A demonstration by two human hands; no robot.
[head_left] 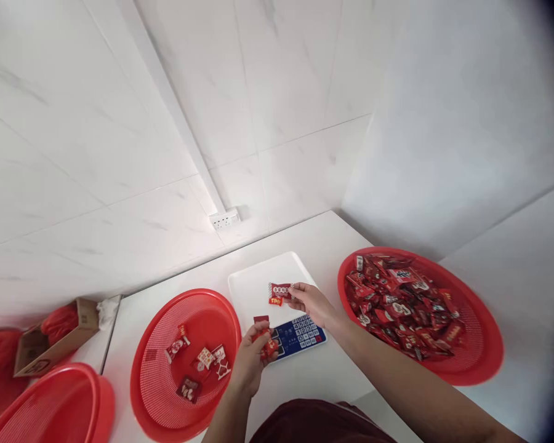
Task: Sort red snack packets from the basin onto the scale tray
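Over the white pan of a digital scale, my right hand pinches a red candy packet by its right end. A smaller red and yellow packet shows just below it; whether it is held or lies on the pan I cannot tell. My left hand is closed around red wrapped candies, near the scale's blue keypad. To the left, a red plastic basket has several wrapped candies in it. On the right, another red basket is heaped with red candy packets.
A further red basket stands at the lower left. Behind it are a cardboard box with red bags and a crumpled white bag. The wall with a power socket borders the white table at the back.
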